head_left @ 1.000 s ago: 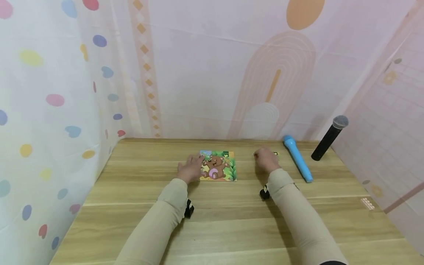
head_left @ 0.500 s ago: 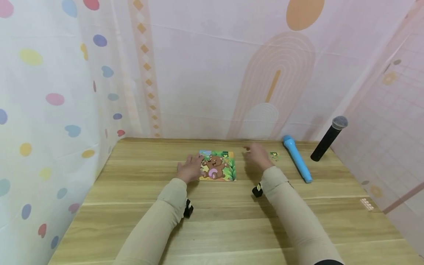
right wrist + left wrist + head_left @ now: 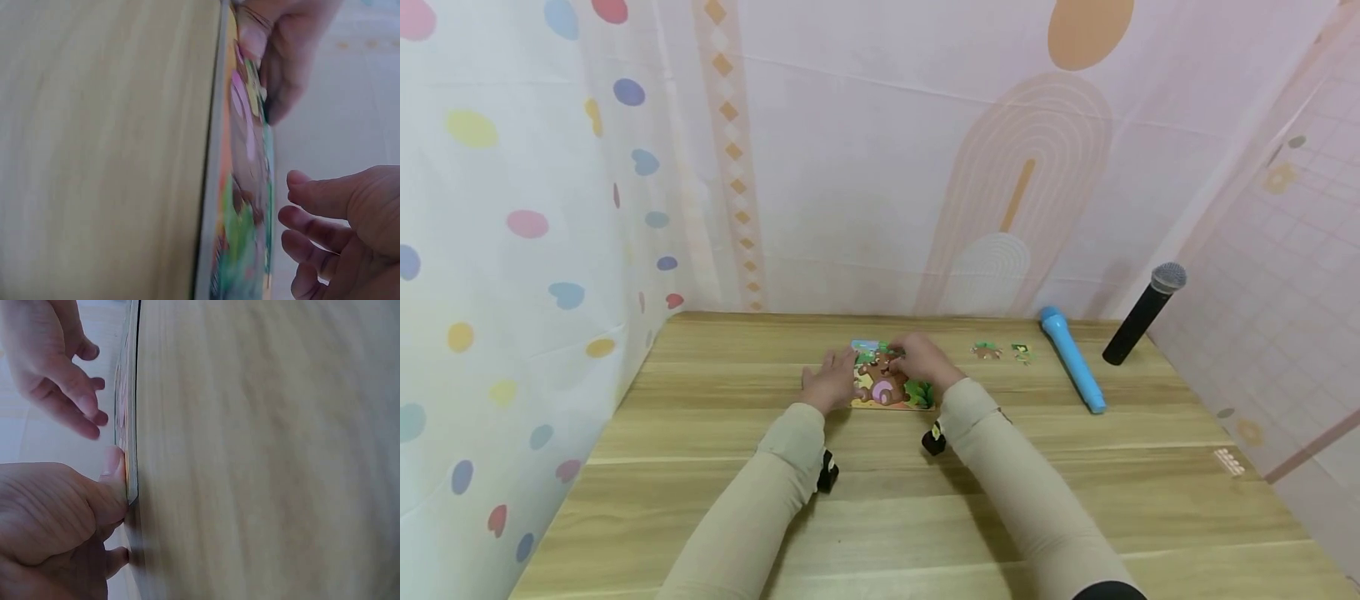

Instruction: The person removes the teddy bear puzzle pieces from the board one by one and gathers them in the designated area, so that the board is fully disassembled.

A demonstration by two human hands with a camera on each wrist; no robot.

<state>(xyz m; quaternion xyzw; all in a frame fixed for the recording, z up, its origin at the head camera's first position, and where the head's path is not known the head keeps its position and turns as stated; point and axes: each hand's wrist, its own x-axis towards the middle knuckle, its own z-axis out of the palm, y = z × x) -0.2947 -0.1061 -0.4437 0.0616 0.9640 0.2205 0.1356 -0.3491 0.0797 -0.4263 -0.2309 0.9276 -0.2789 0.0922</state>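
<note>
A flat jigsaw puzzle [image 3: 882,391] with a brown bear picture lies on the table. My left hand [image 3: 830,382] rests at its left edge. In the left wrist view, the left thumb [image 3: 113,464] presses against the board's corner and another fingertip touches the table beside it. My right hand [image 3: 923,358] hovers over the puzzle's upper right part, hiding some of it. In the right wrist view, the right fingers [image 3: 303,219] are loosely bent, apart from the board [image 3: 240,150], with nothing between them. Two loose puzzle pieces, one brown and green [image 3: 986,351], one green [image 3: 1022,353], lie to the right.
A blue toy microphone [image 3: 1073,360] lies right of the loose pieces. Beyond it, a black microphone [image 3: 1142,318] with a grey mesh head stands at a tilt. A patterned cloth [image 3: 850,192] hangs along the back edge of the wooden table [image 3: 865,517].
My right hand has moved left from the loose pieces to over the puzzle. The brown and green piece, earlier hidden by that hand, now shows. The left hand stays in place.
</note>
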